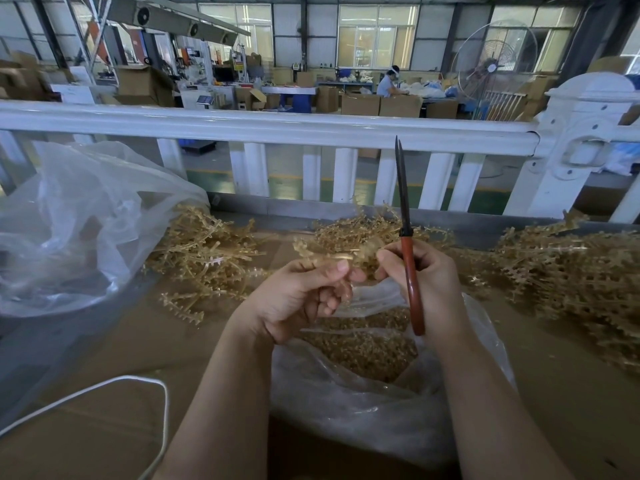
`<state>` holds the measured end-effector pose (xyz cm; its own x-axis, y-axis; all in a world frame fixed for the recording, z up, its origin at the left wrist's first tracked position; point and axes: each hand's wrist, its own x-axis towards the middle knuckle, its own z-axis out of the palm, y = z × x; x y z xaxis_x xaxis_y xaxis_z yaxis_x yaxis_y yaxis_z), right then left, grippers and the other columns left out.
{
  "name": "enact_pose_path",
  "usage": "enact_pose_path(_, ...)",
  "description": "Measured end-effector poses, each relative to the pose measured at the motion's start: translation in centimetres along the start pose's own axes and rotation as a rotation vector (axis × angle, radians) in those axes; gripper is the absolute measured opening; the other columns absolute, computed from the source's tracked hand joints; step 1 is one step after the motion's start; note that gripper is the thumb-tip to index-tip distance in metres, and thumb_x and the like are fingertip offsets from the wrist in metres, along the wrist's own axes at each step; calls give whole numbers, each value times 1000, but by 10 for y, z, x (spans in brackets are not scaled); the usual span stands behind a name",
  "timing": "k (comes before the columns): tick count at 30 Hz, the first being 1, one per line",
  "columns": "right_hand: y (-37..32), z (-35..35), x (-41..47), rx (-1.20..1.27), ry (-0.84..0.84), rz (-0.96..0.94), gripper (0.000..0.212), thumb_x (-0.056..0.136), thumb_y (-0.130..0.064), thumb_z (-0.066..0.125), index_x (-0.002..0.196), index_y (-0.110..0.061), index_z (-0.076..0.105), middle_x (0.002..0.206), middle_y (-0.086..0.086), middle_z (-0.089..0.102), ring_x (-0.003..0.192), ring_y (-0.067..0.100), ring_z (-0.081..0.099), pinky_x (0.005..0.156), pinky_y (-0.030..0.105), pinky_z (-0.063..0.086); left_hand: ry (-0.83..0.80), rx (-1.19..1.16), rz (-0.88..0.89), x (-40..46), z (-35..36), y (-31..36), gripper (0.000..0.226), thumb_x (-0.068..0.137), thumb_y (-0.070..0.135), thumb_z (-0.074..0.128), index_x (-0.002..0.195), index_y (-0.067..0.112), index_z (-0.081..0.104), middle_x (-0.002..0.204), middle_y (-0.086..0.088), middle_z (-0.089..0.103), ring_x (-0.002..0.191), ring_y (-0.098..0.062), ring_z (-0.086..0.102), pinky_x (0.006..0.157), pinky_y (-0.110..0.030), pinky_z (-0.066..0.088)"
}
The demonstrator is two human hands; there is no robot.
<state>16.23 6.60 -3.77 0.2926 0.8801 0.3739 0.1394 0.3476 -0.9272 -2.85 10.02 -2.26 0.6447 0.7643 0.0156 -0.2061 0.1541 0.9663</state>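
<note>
1. Head view: left hand (298,299) pinches an amber sprue (332,252) between thumb and fingers, above the open clear bag (346,410).
2. Right hand (429,275) curls round the red handles of the scissors (407,237). The blades are together, pointing up, off the sprue.
3. Done: the bag holds a thick layer of trimmed pieces (360,344).
4. Left: a big right heap (568,271) looks uncut. Cannot tell whether the left heap (204,251) is stripped. Judged mid-task.
</note>
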Motion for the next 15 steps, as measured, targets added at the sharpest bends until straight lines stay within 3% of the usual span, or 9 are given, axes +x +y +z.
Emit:
enact_pose_path(4, 2, 2, 1, -102, 4, 25, 50, 65, -58, 76, 83, -12, 70, 66, -2, 69, 64, 8, 65, 64, 17, 51, 102, -169, 173, 6, 2, 4, 21, 86, 26, 60, 85, 14, 77, 71, 0, 66, 55, -5, 59, 55, -15, 51)
enact_pose_path(10, 8, 4, 4, -296, 43, 58, 34, 72, -51, 83, 75, -20, 69, 67, -9, 70, 65, 5, 65, 66, 31, 49, 277, -327, 283, 13, 1, 2, 27, 87, 16, 61, 109, 4, 69, 83, -3, 69, 72, -10, 67, 69, -18, 57)
enact_pose_path(13, 11, 4, 4, -356, 52, 49, 32, 69, -59, 80, 76, -29, 71, 72, -12, 72, 69, 4, 67, 66, 35, 53, 333, -425, 304, 15, 2, 3, 18, 77, 8, 66, 89, 10, 79, 86, -3, 76, 73, -11, 73, 68, -18, 58)
enact_pose_path(15, 10, 6, 1, -398, 26, 26, 31, 64, -72, 72, 81, -47, 67, 74, -22, 70, 72, -3, 65, 62, 28, 47, 363, -463, 324, 16, 3, 4, 17, 73, 4, 67, 79, 12, 81, 88, -3, 77, 73, -11, 73, 68, -18, 59)
